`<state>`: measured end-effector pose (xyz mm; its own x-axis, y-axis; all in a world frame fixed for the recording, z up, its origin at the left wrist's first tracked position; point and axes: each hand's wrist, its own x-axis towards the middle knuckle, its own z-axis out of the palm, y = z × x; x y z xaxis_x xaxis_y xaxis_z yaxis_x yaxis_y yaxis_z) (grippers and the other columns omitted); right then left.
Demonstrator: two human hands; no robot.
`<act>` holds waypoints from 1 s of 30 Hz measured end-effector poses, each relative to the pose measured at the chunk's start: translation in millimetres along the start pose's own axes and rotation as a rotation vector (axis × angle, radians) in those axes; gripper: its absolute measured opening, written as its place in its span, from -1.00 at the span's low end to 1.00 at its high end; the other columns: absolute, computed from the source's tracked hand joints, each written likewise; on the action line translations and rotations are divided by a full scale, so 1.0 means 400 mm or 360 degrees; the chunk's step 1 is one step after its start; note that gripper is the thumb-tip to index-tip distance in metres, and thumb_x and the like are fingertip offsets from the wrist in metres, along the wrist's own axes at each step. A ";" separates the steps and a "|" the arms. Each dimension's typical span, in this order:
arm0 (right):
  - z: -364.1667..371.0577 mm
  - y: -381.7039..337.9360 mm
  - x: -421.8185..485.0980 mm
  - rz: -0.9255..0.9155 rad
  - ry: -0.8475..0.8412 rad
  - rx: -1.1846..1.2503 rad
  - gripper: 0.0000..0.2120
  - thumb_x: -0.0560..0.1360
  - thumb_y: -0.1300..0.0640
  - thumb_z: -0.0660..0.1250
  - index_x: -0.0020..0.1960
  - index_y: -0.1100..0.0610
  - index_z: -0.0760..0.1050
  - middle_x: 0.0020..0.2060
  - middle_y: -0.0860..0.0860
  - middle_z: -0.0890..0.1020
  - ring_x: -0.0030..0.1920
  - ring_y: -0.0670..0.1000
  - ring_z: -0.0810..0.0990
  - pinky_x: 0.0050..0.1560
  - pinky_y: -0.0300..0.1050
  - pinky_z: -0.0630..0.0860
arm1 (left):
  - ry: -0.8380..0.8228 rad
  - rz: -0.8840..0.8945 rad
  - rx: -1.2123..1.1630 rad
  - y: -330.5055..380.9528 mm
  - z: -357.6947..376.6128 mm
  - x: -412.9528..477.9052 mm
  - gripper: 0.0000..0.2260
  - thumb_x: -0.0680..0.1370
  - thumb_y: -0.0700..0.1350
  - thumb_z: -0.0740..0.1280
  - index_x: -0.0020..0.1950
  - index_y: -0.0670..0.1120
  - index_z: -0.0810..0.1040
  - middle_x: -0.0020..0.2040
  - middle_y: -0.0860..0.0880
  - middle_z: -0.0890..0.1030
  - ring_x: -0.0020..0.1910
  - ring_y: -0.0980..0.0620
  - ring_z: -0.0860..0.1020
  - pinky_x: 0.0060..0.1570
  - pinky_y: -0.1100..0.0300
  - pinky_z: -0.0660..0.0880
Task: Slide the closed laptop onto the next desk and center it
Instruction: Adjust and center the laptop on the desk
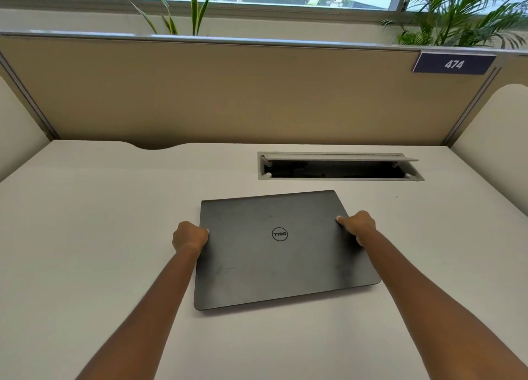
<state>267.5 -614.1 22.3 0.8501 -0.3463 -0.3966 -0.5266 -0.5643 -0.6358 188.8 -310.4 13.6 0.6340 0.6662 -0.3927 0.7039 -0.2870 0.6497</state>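
A closed dark grey laptop with a round logo on its lid lies flat near the middle of a white desk, turned slightly so its right side sits farther back. My left hand grips the laptop's left edge, thumb on the lid. My right hand grips the right edge, thumb resting on top. Both forearms reach in from the bottom of the view.
An open cable hatch with a raised flap is set into the desk just behind the laptop. A tan partition with a "474" sign closes the back. White side dividers stand left and right. Plants rise behind the partition.
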 end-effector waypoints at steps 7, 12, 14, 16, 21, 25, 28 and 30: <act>-0.011 0.026 0.000 0.0134 -0.0061 0.0290 -0.44 0.46 0.11 0.40 0.30 0.40 0.31 0.30 0.28 0.42 0.29 0.27 0.39 0.22 0.05 0.39 | -0.0049 -0.0280 -0.0506 -0.008 -0.001 0.050 -0.60 0.47 -0.29 0.40 0.25 -0.43 0.44 0.28 -0.36 0.51 0.28 -0.30 0.48 0.28 -0.06 0.43; -0.017 0.058 -0.005 0.0147 -0.0040 0.0316 -0.64 0.45 0.10 0.42 -0.03 0.33 0.32 0.01 0.23 0.44 -0.02 0.17 0.40 -0.02 -0.03 0.36 | -0.0035 -0.0257 -0.0598 0.002 0.017 0.061 -0.58 0.49 -0.33 0.37 0.30 -0.44 0.38 0.35 -0.32 0.45 0.34 -0.27 0.42 0.34 0.02 0.36; -0.017 0.068 -0.006 0.0138 -0.0013 0.0309 -0.64 0.45 0.11 0.42 -0.07 0.31 0.29 -0.06 0.20 0.40 -0.06 0.14 0.37 -0.05 -0.05 0.35 | -0.0027 -0.0244 -0.0575 0.004 0.023 0.062 -0.59 0.49 -0.33 0.37 0.29 -0.44 0.39 0.34 -0.33 0.45 0.34 -0.28 0.42 0.34 0.02 0.36; -0.017 0.071 -0.008 0.0136 0.0017 0.0285 -0.64 0.45 0.11 0.41 -0.07 0.30 0.29 -0.07 0.19 0.40 -0.06 0.14 0.37 -0.05 -0.05 0.35 | -0.0041 -0.0226 -0.0531 0.005 0.028 0.061 -0.59 0.49 -0.32 0.37 0.28 -0.44 0.39 0.33 -0.35 0.46 0.32 -0.29 0.43 0.34 0.01 0.37; -0.017 0.065 -0.004 0.0133 0.0027 0.0230 -0.65 0.46 0.11 0.40 -0.08 0.31 0.29 -0.08 0.19 0.40 -0.07 0.14 0.38 -0.07 -0.06 0.35 | -0.0043 -0.0196 -0.0424 0.008 0.025 0.051 -0.59 0.50 -0.28 0.38 0.27 -0.44 0.40 0.30 -0.37 0.48 0.30 -0.32 0.45 0.34 -0.02 0.39; -0.013 0.066 0.002 0.0089 0.0062 0.0183 -0.70 0.47 0.13 0.39 -0.09 0.29 0.31 -0.09 0.18 0.40 -0.07 0.14 0.37 -0.07 -0.07 0.35 | -0.0041 -0.0148 -0.0343 0.014 0.024 0.036 -0.59 0.52 -0.24 0.36 0.29 -0.43 0.39 0.32 -0.35 0.47 0.31 -0.32 0.43 0.34 -0.02 0.39; -0.015 0.068 0.006 0.0073 0.0072 0.0109 -0.68 0.48 0.12 0.38 -0.25 0.28 0.31 -0.13 0.17 0.42 -0.08 0.14 0.39 -0.08 -0.09 0.34 | -0.0032 -0.0081 -0.0238 0.015 0.022 0.022 -0.61 0.54 -0.23 0.34 0.27 -0.44 0.40 0.29 -0.36 0.48 0.28 -0.32 0.45 0.29 -0.03 0.41; -0.018 0.067 0.006 0.0054 0.0062 0.0010 -0.60 0.48 0.09 0.37 -0.36 0.23 0.26 -0.26 0.12 0.43 -0.10 0.14 0.40 -0.14 -0.13 0.34 | -0.0026 -0.0027 -0.0148 0.015 0.020 0.013 -0.63 0.54 -0.24 0.32 0.25 -0.44 0.41 0.27 -0.37 0.50 0.27 -0.32 0.47 0.25 -0.03 0.42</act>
<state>255.5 -635.2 9.0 0.8312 -0.3941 -0.3921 -0.5550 -0.5473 -0.6265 198.8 -314.0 10.4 0.6281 0.6588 -0.4141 0.6823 -0.2104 0.7001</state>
